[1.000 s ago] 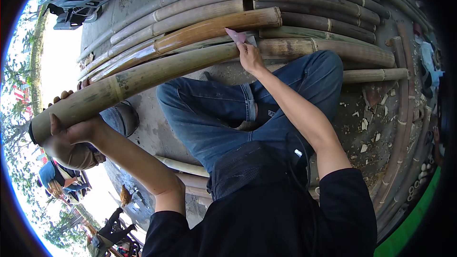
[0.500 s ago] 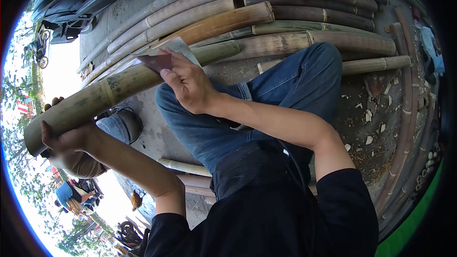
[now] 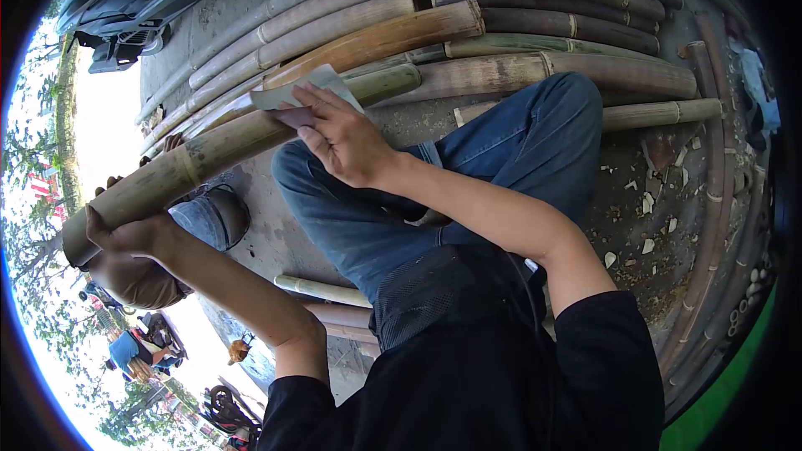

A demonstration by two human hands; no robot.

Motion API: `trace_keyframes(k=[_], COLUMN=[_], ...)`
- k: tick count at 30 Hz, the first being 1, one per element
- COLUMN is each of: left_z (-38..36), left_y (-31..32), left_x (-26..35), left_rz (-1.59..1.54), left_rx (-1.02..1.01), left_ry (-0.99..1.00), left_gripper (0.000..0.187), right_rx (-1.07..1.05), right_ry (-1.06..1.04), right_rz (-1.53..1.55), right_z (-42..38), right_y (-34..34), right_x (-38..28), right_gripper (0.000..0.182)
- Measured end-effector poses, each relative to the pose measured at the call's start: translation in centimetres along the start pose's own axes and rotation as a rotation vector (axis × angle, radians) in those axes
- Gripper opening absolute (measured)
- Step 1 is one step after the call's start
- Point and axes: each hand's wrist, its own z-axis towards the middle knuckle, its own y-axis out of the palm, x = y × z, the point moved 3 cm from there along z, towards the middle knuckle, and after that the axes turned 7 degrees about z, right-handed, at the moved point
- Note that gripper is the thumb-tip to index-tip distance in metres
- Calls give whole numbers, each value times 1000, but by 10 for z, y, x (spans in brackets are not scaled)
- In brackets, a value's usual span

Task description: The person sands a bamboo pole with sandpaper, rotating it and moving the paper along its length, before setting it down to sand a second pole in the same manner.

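A thick green bamboo pole [image 3: 225,144] slants across the left half of the view, over the knee of my jeans. My left hand [image 3: 129,236] is wrapped round the pole near its lower left end. On the pole's upper part, my right hand [image 3: 342,138] presses a folded sheet of abrasive-looking paper [image 3: 322,83] against the surface. The sheet is pale grey on one side and dark reddish on the other. Fingers of the right hand lie over the sheet, with the thumb alongside.
Several bamboo poles [image 3: 493,75] lie across the ground ahead. Wood chips [image 3: 647,203] are scattered at the right. Beside my left forearm sits a person in jeans [image 3: 205,217]. Another person [image 3: 134,351] is farther off at the lower left, and a small brown bird [image 3: 239,350] stands nearby.
The pole's lower left end and my left hand have shifted right and slightly up. My right hand has moved slightly right, and the sheet now lies flatter.
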Motion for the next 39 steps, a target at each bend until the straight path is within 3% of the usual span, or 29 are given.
trace_keyframes(k=[6, 7, 12, 16, 19, 21, 23, 27, 29, 31, 34, 37, 39], left_z=[3, 6, 9, 14, 13, 5, -9, -27, -26, -14, 5, -10, -2], left_y=[2, 4, 18, 14, 8, 9, 13, 11, 11, 5, 7, 20, 15], left_x=[1, 2, 7, 2, -1, 1, 8, 22, 26, 24, 23, 22, 20], left_rz=[-7, -10, -26, -45, -53, -3, 28, -164, -214, -216, -528, -627, -666], left_rx=[-2, -26, -64, -77, -51, 0, 38, -120, -358, -379, -927, -778, -838], left_ry=[6, 21, 64, 53, 81, 91, 98, 16, 24, 72, 103, 100, 74], left_gripper=[54, 54, 50, 48, 47, 47, 53, 60, 63, 62, 63, 62, 55], right_rx=[17, 18, -96, -126, -235, -280, -224, -95, -102, -89, -85, -52, -31], right_ry=[316, 269, 525, 532, 416, 516, 478, 374, 376, 387, 391, 365, 522], right_rz=[-331, -362, -368, -388, -589, -601, -601, -583, -600, -614, -579, -531, -431], right_z=[-67, -71, -66, -53, -43, -43, -44, -52, -53, -54, -53, -56, -60], right_y=[-86, -97, -111, -119, -123, -122, -119, -117, -119, -119, -120, -125, -130], right_x=[136, 151, 162, 171, 168, 171, 172, 177, 176, 179, 185, 180, 173], right_gripper=[41, 40, 39, 43, 48, 46, 49, 52, 49, 47, 47, 49, 46])
